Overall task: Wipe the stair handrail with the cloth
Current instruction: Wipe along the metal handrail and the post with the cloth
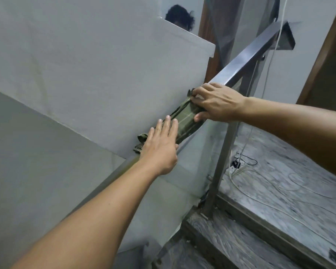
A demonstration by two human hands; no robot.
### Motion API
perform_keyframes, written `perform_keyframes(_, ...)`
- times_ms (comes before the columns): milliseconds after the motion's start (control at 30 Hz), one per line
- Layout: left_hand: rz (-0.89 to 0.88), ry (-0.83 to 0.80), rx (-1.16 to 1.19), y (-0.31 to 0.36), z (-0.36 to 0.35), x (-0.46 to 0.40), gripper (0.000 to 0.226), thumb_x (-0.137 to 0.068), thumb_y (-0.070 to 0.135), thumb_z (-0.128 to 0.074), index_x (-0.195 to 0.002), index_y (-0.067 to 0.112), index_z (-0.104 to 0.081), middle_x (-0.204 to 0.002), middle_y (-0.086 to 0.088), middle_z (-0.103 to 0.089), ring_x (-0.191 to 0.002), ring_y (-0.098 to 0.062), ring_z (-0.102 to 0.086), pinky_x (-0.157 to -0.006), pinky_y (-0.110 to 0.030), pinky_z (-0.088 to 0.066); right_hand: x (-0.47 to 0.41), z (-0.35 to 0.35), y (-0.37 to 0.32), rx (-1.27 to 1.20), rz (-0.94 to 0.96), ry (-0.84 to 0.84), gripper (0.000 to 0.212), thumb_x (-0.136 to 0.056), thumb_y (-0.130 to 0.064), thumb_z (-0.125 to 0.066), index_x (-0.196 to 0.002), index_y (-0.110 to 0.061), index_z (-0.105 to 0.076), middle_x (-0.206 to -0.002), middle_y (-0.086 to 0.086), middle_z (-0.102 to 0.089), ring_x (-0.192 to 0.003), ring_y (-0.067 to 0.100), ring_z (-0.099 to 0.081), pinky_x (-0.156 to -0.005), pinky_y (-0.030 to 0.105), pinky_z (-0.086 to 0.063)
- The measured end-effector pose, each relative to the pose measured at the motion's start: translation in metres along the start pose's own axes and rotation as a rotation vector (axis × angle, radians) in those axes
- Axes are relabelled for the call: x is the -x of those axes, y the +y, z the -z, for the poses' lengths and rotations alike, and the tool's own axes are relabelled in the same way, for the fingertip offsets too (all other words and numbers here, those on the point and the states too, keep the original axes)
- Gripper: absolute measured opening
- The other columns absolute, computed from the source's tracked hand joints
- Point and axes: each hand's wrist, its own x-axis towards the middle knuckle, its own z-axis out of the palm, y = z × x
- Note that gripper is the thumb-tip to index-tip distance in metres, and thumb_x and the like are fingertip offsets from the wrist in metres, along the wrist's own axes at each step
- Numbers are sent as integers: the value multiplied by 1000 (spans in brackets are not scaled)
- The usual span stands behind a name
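Both forearms are bare, with no sleeve in view. The left hand (159, 150) and right hand (219, 103) wear nothing; fingers (170, 123) show short, unpainted nails.

Left hand (159, 146) flat, fingers extended; right hand (216, 102) curled, gripping.

The handrail (246, 61) runs diagonally from lower left to upper right, with the wall (76, 74) to its left and the stair steps (279, 200) below to its right. The cloth (184, 121) lies draped over the rail; the left hand (159, 146) rests on its lower end, the right hand (215, 102) on its upper end. A post (219, 167) stands under the rail, cables (244, 162) lying on the step behind it
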Motion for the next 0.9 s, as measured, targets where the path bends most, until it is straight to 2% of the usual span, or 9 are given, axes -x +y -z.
perform_keyframes(33, 6, 4, 0, -5, -1, 10, 65, -100, 24, -33, -151, 14, 8, -161, -7, 13, -148, -24, 10, -121, -41, -1, -1, 1, -8, -46, 34, 16, 84, -86, -69, -28, -133, -4, -49, -141, 15, -45, -129, 32, -43, -111, 43, -34)
perform_keyframes(100, 14, 7, -1, -14, -1, 29, 67, -100, 24, -35, -151, 16, 9, -161, -6, 14, -148, -22, 12, -121, -40, 0, -1, 1, -29, -155, 96, 18, 77, -91, -59, -39, -144, -3, -35, -156, 16, -28, -143, 31, -27, -118, 42, -24)
perform_keyframes(133, 16, 6, 0, -19, -2, 38, 68, -100, 24, -36, -150, 16, 9, -161, -5, 15, -148, -21, 13, -121, -40, 0, 0, 0, -39, -195, 137, 5, 76, -93, -56, -37, -150, -7, -25, -160, 13, -20, -147, 28, -18, -121, 40, -17)
perform_keyframes(200, 26, 6, 4, -27, -3, 57, 71, -99, 23, -38, -150, 16, 10, -160, -4, 15, -147, -20, 14, -121, -39, 0, 0, -1, -55, -211, 198, -53, 74, -94, -59, -19, -154, -15, -10, -162, 6, -12, -150, 21, -6, -122, 38, -8)
perform_keyframes(267, 47, 1, 17, -36, -2, 77, 73, -99, 24, -40, -150, 14, 11, -160, -5, 16, -147, -19, 15, -121, -38, 1, -3, 1, -71, -203, 228, -79, 78, -89, -64, -9, -154, -20, -4, -163, 2, -10, -150, 17, -4, -122, 38, -7)
perform_keyframes(433, 176, -19, 28, -60, -4, 131, 75, -98, 30, -40, -149, 7, 10, -160, -11, 14, -148, -21, 11, -121, -37, 1, -5, 7, -124, -220, 290, -29, 74, -93, -61, -16, -154, -20, -5, -162, 2, -16, -150, 17, -8, -121, 43, -3)
perform_keyframes(633, 275, -50, 12, -92, -5, 200, 74, -98, 38, -37, -150, 7, 7, -161, -11, 5, -149, -22, 5, -121, -40, -4, -3, 25, -189, -176, 423, 64, 69, -97, -51, -27, -151, -10, -18, -150, 14, -38, -140, 31, -33, -118, 48, -22)
perform_keyframes(767, 341, -56, -8, -109, -3, 242, 77, -97, 42, -38, -150, 5, 5, -161, -12, -2, -148, -25, -5, -121, -40, -8, -7, 42, -227, -166, 495, 61, 72, -95, -56, -26, -150, -11, -24, -140, 15, -45, -126, 33, -46, -110, 45, -34)
perform_keyframes(900, 400, -59, -36, -125, -1, 282, 80, -95, 43, -43, -150, 3, 1, -160, -14, -9, -145, -28, -15, -119, -38, -11, -9, 50, -267, -196, 493, 61, 77, -91, -65, -23, -150, -14, -25, -133, 13, -48, -119, 33, -49, -101, 47, -42)
